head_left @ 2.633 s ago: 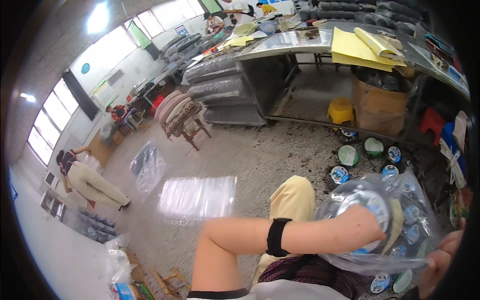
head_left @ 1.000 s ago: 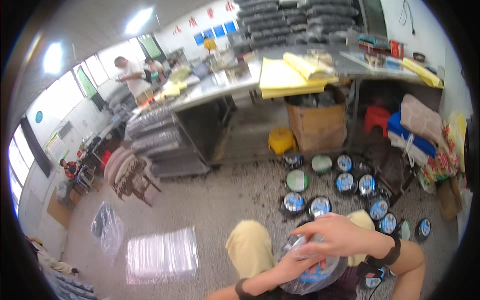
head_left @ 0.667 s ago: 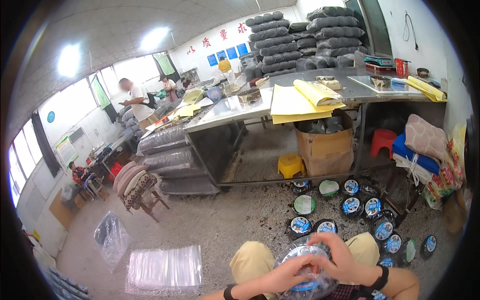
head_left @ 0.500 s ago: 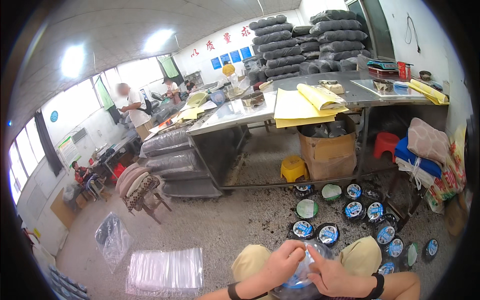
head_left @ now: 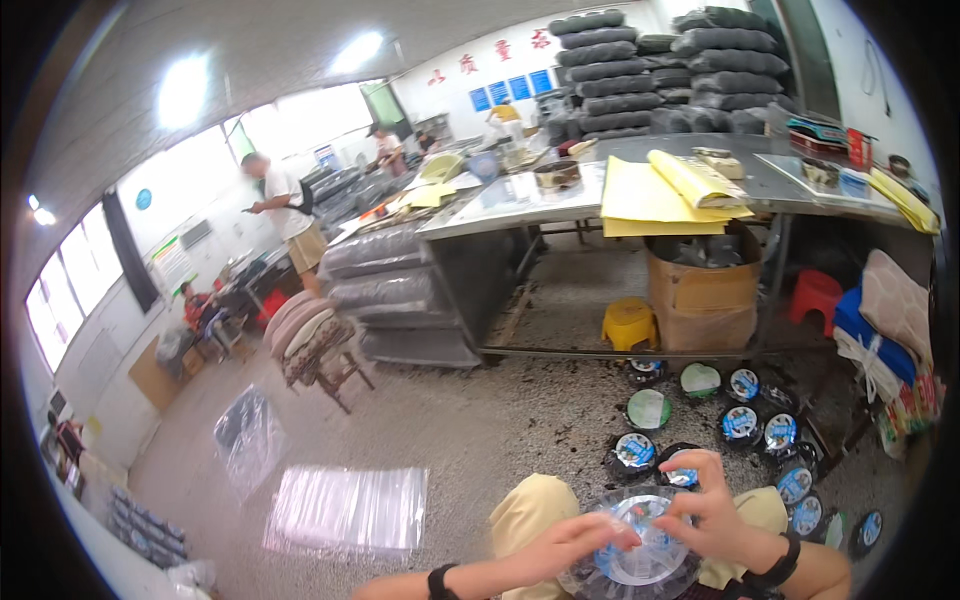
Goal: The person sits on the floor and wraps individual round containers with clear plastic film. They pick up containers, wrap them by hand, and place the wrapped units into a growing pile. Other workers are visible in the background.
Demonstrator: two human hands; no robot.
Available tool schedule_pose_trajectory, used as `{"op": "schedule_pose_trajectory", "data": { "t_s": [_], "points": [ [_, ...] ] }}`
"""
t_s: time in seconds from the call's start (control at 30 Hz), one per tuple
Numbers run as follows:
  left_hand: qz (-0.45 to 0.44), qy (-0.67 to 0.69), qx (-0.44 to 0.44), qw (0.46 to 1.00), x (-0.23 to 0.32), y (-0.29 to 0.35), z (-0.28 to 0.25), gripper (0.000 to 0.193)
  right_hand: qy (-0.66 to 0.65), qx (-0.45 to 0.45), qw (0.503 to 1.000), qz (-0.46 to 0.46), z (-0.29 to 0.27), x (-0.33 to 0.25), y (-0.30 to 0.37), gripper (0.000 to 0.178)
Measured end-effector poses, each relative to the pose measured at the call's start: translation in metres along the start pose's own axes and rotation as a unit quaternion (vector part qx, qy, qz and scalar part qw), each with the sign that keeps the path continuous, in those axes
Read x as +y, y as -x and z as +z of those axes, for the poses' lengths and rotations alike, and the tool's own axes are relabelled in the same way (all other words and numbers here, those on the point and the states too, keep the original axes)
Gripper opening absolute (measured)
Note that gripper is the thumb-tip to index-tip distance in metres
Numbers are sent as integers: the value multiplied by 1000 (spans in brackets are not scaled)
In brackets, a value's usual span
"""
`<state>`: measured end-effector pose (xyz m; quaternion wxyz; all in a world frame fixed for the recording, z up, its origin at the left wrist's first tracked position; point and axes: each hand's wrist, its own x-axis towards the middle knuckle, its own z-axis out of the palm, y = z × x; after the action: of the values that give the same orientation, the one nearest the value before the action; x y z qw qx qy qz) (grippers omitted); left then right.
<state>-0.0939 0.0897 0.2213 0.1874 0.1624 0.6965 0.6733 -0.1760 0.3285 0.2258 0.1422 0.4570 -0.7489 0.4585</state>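
Observation:
Between my knees sits a round package point(head_left: 648, 566) in clear plastic, with a blue and white disc on top. My left hand point(head_left: 572, 546) reaches over its left side, fingers stretched out and slightly blurred near the disc. Over the right side is my right hand point(head_left: 708, 508), its fingers raised and spread apart with nothing visible between them. Whether the fingertips touch the loose plastic is hard to make out. Similar round black packages with blue labels point(head_left: 634, 453) lie on the floor just beyond and to the right. A few have green and white tops point(head_left: 649, 408).
Clear plastic bags point(head_left: 348, 508) lie stacked on the floor at left, beside another crumpled clear bag point(head_left: 250, 440). Ahead stands a metal table point(head_left: 560, 210) with a cardboard box point(head_left: 703, 300) and a yellow stool point(head_left: 629, 325) beneath. A cushion-topped stool point(head_left: 312, 340) stands left; people work farther back.
My hands were pinched together above the package and have moved apart. The left fingers now stretch flat; the right ones are spread. The view has turned left, and the disc shows more fully.

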Motion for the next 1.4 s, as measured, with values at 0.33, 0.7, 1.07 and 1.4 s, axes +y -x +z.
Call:
{"op": "schedule_pose_trajectory", "data": {
  "t_s": [0.33, 0.7, 1.07, 1.4],
  "points": [
    [-72, 139, 45, 987, -17, -3, -3, 22, 106, -243, 964, 38, 18, -13, -3, 33],
    [347, -473, 267, 765, -7, -22, 3, 35, -261, -35, 925, 274, 41, -18, 3, 10],
    [233, -379, 178, 877, -21, -27, -31, 18, -158, -14, 972, 174, 63, 70, -10, 28],
    [-305, -630, 610, 371, -122, 473, -210, 18, -19, -164, 942, 291, 172, 182, 14, 24]
  ]
}}
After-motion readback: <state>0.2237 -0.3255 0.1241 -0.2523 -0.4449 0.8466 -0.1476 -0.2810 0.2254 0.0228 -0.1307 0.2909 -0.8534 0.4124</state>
